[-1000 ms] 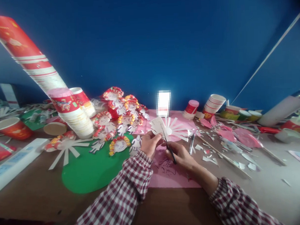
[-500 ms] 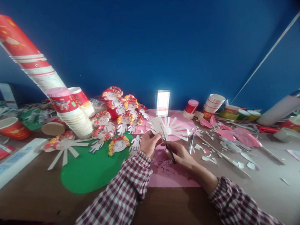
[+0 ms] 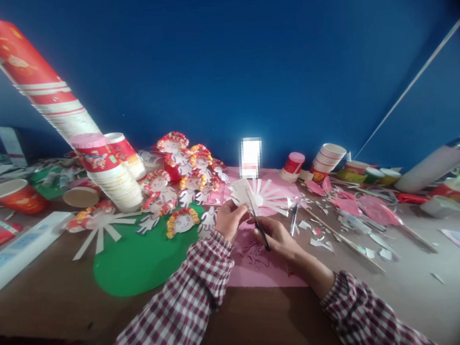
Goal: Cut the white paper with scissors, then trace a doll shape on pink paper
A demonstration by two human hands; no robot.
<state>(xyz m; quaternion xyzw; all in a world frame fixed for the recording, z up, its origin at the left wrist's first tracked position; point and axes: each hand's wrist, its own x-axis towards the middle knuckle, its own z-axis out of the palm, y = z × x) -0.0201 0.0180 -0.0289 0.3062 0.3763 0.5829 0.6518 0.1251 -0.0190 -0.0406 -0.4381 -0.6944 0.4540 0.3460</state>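
My left hand point(image 3: 231, 221) pinches a small piece of white paper point(image 3: 239, 191) over the pink sheet point(image 3: 244, 268). In my right hand point(image 3: 277, 235) is a pair of black-handled scissors point(image 3: 262, 232). Their blades point away from me and lie against the right part of the paper; whether they are apart I cannot tell. Just behind the paper lies a white cut-paper piece with strips fanning out point(image 3: 271, 193). A pen point(image 3: 293, 219) rests right of my right hand. Black line drawings show on the pink sheet below my hands.
Paper dolls point(image 3: 183, 221) with red and yellow trim are heaped at left, partly on a green sheet point(image 3: 135, 268). Tall stacked paper cups point(image 3: 108, 172) and a white power strip point(image 3: 31, 247) stand farther left. Paper scraps point(image 3: 321, 245), thin sticks point(image 3: 347, 243) and pink cut-outs point(image 3: 376, 209) litter the right.
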